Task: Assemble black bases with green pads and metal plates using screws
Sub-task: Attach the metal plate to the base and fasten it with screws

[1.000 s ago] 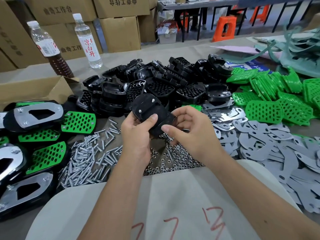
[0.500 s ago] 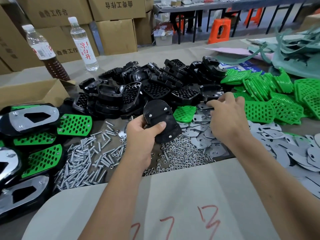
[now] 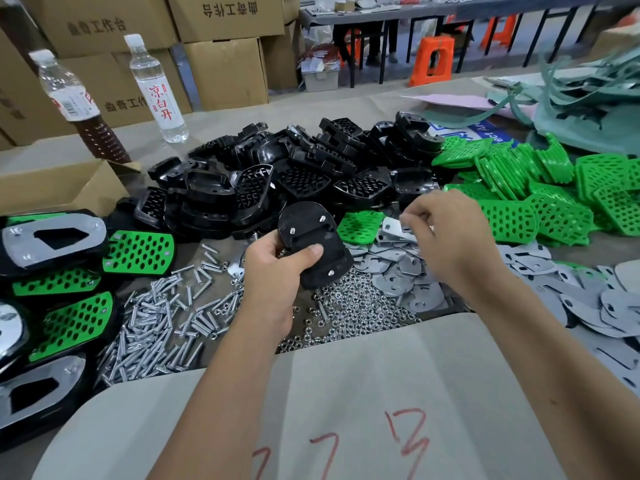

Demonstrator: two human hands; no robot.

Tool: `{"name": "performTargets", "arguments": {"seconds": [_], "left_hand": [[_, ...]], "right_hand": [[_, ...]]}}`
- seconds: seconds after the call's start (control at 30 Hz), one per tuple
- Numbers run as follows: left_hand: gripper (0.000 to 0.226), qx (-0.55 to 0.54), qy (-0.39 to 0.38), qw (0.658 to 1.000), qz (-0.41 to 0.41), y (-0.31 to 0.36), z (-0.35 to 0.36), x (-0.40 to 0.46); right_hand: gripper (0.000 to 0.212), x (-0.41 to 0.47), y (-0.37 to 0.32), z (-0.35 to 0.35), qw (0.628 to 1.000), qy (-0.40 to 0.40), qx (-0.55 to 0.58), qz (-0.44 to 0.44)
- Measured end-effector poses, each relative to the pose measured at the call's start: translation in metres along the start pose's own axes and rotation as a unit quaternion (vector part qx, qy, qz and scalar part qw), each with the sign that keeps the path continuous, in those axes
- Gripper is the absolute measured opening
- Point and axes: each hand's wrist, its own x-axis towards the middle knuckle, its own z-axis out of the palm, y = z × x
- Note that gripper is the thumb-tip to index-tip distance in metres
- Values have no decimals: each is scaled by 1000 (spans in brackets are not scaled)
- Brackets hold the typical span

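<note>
Left hand (image 3: 273,271) grips a black base (image 3: 313,242) at frame centre, three screw ends poking through. Right hand (image 3: 450,237) just right of it pinches a metal plate (image 3: 398,227) over the plate pile (image 3: 408,271), green pads (image 3: 540,188) upper right.

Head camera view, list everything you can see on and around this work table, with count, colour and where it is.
Black bases: a heap, black, table centre.
Held black base: one, black, three screw ends showing, in left hand.
Green pads: many, green, right.
Metal plates: many, grey, front right.
Held metal plate: one, grey, in right fingers.
Screws: pile, silver, front left.
Nuts: pile, silver, centre front.
Finished assemblies: several, far left.
Bottles: two, back left.
Cardboard boxes: several, brown, behind.
Orange stools: two, background.
Left hand: grips base.
Right hand: pinches plate.
</note>
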Motion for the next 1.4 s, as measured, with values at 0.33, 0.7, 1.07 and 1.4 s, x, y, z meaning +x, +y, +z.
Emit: {"name": "performTargets", "arguments": {"seconds": [0.33,0.7,1.07,1.4], "left_hand": [[30,-2,-7,1000,11,0,0,-1],[35,-28,-125,990,61,6,41,-21],[30,6,-100,995,-19,-19,94,-27],[32,53,43,997,30,-10,38,-13]], "right_hand": [[33,-1,32,-38,985,34,68,155],[20,-20,59,-129,943,-233,-112,209],[64,-42,39,-84,949,-236,-36,206],[31,-9,-10,-63,890,-20,424,168]]}}
